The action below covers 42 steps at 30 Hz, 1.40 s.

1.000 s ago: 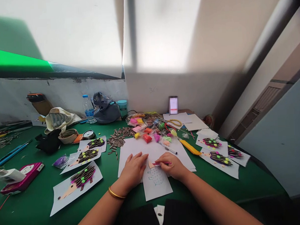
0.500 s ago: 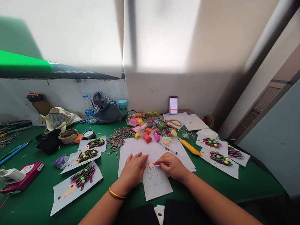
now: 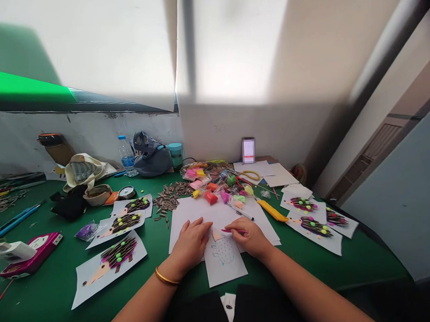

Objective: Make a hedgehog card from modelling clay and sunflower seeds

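My left hand (image 3: pixel 193 239) lies flat with fingers stretched out, resting on the upper left edge of a small paper with a hedgehog drawing (image 3: pixel 223 250). The drawing has a blue-green outlined body with short spine marks, and its pointed face is covered in peach clay (image 3: pixel 216 236). In the fingers of my right hand (image 3: pixel 249 236) is a slim pink clay modelling tool (image 3: pixel 225 230), its tip just right of the peach face. Whether the tip touches the paper I cannot tell. Beneath lie larger white sheets (image 3: pixel 188 209).
Bags of coloured clay (image 3: pixel 211 197), a sunflower seed pile (image 3: pixel 171 196), a marker (image 3: pixel 243 213) and a yellow utility knife (image 3: pixel 272 210) lie beyond my hands. Seed-covered hedgehog cards (image 3: pixel 109 267) flank both sides. A phone (image 3: pixel 248 150) leans on the wall; a power strip (image 3: pixel 32 254) sits left.
My right hand has drawn slightly up and back, and the pink tool's tip has shifted a little right, away from the peach clay face. My left hand stays put.
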### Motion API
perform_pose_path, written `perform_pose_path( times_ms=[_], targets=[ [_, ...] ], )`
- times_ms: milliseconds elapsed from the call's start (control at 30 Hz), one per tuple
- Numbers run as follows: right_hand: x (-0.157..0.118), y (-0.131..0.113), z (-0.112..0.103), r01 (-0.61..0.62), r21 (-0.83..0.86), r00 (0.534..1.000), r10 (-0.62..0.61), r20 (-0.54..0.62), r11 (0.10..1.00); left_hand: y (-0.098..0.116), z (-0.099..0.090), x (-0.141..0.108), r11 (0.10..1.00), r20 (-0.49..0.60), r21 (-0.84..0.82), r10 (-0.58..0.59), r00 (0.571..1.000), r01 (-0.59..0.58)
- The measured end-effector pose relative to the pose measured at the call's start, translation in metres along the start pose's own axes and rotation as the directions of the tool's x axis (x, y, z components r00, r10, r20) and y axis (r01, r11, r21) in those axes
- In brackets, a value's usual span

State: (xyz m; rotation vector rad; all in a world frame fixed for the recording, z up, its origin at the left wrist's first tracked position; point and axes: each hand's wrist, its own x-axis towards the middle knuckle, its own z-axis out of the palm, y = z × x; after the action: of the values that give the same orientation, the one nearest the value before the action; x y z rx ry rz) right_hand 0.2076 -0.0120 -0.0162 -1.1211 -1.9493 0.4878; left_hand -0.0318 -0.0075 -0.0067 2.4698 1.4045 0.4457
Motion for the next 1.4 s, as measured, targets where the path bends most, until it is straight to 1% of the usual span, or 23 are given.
perform_pose_path(
  times_ms=[167, 300, 367, 433, 500, 633, 700, 900, 967, 1133, 1200, 1300, 1367, 1400],
  targets=[
    [-0.007, -0.002, -0.005, -0.003, -0.043, 1.0, 0.004, 0.022, 0.999, 0.0, 0.0, 0.0, 1.0, -0.039, 0.015, 0.018, 0.999, -0.017],
    [-0.011, -0.003, -0.007, 0.048, -0.084, 0.999, -0.047, 0.008, 0.995, 0.003, -0.002, -0.002, 0.998, -0.08, 0.009, 0.057, 0.995, -0.057],
    [-0.011, -0.004, -0.007, 0.067, -0.092, 0.998, -0.068, -0.008, 0.994, 0.004, -0.002, -0.002, 0.999, -0.094, 0.006, 0.05, 0.994, -0.049],
    [-0.011, -0.005, -0.007, 0.07, -0.09, 0.997, -0.071, -0.016, 0.993, 0.004, -0.003, 0.0, 1.0, -0.096, 0.004, 0.018, 0.995, -0.018],
    [-0.011, -0.006, -0.007, 0.069, -0.085, 0.997, -0.071, -0.021, 0.994, 0.003, -0.006, 0.004, 1.0, -0.07, -0.003, -0.025, 0.997, 0.025],
    [-0.011, -0.006, -0.006, 0.084, -0.071, 0.996, -0.087, -0.029, 0.994, -0.001, -0.016, 0.018, 0.991, 0.056, -0.025, -0.127, 0.99, 0.128],
    [-0.011, -0.006, -0.006, 0.088, -0.072, 0.995, -0.091, -0.033, 0.994, -0.003, -0.02, 0.024, 0.988, 0.089, -0.033, -0.146, 0.985, 0.15],
    [-0.011, -0.003, -0.006, 0.104, -0.068, 0.993, -0.107, -0.05, 0.992, -0.006, -0.023, 0.033, 0.971, 0.115, -0.079, -0.216, 0.97, 0.226],
    [-0.01, -0.003, -0.007, 0.121, -0.072, 0.989, -0.127, -0.08, 0.99, -0.007, -0.024, 0.033, 0.959, 0.115, -0.109, -0.25, 0.961, 0.263],
    [-0.009, -0.004, -0.011, 0.14, -0.082, 0.963, -0.155, -0.22, 0.987, -0.008, -0.03, 0.029, 0.912, 0.116, -0.213, -0.332, 0.936, 0.35],
    [-0.009, -0.005, -0.013, 0.138, -0.087, 0.96, -0.155, -0.235, 0.987, -0.006, -0.03, 0.023, 0.887, 0.141, -0.245, -0.368, 0.919, 0.392],
    [-0.01, -0.007, -0.013, 0.13, -0.122, 0.972, -0.151, -0.18, 0.984, 0.002, -0.028, 0.009, 0.864, 0.165, -0.253, -0.405, 0.899, 0.436],
    [-0.01, -0.007, -0.011, 0.127, -0.18, 0.985, -0.145, -0.092, 0.975, 0.009, -0.027, -0.002, 0.869, 0.15, -0.227, -0.414, 0.898, 0.439],
    [-0.01, -0.006, -0.009, 0.128, -0.215, 0.989, -0.14, -0.041, 0.968, 0.013, -0.027, -0.007, 0.885, 0.117, -0.192, -0.408, 0.905, 0.424]
  ],
)
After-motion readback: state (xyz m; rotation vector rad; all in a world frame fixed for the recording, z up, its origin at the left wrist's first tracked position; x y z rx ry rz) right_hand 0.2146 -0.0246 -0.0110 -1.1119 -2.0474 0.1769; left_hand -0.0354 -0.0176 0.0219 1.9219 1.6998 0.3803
